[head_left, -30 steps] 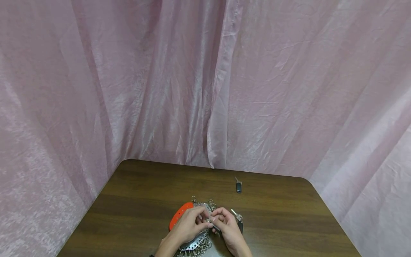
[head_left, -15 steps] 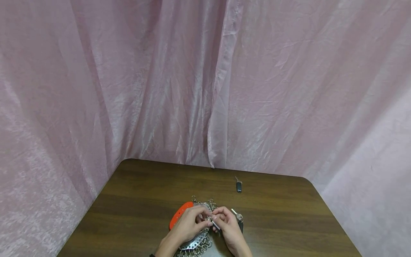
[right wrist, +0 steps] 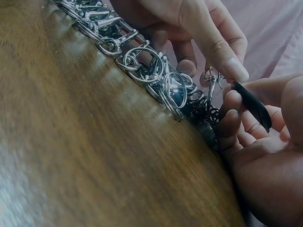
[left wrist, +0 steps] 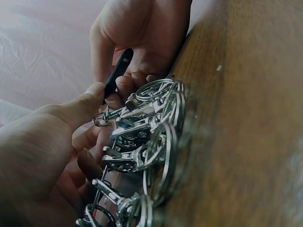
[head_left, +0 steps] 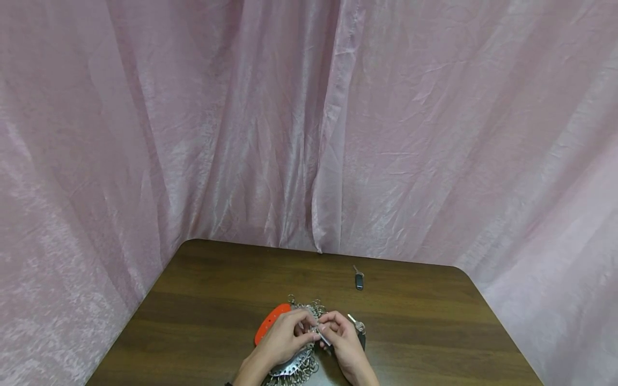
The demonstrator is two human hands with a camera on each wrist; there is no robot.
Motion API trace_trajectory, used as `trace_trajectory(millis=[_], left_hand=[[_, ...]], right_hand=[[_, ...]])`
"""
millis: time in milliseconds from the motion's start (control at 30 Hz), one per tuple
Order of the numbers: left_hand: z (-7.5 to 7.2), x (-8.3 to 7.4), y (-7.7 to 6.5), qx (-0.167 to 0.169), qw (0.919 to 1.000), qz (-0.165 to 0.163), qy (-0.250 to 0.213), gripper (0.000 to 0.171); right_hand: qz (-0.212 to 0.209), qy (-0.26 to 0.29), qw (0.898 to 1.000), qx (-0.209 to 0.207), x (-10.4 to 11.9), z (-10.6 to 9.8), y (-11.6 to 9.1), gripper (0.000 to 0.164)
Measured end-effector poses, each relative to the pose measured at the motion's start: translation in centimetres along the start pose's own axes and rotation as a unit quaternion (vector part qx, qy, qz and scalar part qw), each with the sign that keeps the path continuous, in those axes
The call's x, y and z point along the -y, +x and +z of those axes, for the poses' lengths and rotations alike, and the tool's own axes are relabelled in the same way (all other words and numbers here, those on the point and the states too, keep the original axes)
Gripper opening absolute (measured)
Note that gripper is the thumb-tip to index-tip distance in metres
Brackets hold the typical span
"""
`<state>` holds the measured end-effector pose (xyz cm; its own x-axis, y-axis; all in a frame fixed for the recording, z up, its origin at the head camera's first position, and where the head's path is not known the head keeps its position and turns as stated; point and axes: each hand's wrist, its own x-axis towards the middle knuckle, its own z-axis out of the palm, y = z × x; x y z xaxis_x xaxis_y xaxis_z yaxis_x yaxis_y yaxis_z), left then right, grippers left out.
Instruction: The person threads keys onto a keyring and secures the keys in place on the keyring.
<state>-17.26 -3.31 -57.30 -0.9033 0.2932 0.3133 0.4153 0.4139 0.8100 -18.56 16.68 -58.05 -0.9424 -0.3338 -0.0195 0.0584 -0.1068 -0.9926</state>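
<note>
My left hand (head_left: 285, 335) is bent over a bunch of steel split rings and clasps (left wrist: 163, 161), its thumb and fingers pinching near a small metal clasp (right wrist: 211, 82). My right hand (head_left: 345, 343) faces it and grips a slim black fob (right wrist: 255, 108) between thumb and curled fingers. The left thumb tip is right at the fob's end. Rings and clasps hang along the edge of a shiny metal plate with holes (head_left: 289, 368), partly covered by the left hand. An orange piece with small holes (head_left: 271, 324) lies beside the left hand.
Just right of my right hand lies a key (head_left: 356, 323) with a dark fob, partly behind the hand. Farther back on the brown wooden table (head_left: 217, 300) is another key with a black fob (head_left: 359, 282). Pink curtains (head_left: 270, 134) hang around the table.
The slim fob has turned slightly in the right fingers and shows more of a pale face than one second ago. Both hands stay in nearly the same place.
</note>
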Motion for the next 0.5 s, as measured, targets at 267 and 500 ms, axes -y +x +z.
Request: trace_trajectory(millis=[267,500], left_hand=[[0.06,0.14,0.05,-0.004,1.0,-0.005,0.005,0.019],[0.14,0.16,-0.04,-0.006,1.0,0.0,0.004,0.019]], right_hand=[[-0.015,-0.011,1.0,0.013,0.13,0.08,0.0,0.03],[-0.018,-0.018,1.0,0.007,0.25,0.23,-0.17,0.029]])
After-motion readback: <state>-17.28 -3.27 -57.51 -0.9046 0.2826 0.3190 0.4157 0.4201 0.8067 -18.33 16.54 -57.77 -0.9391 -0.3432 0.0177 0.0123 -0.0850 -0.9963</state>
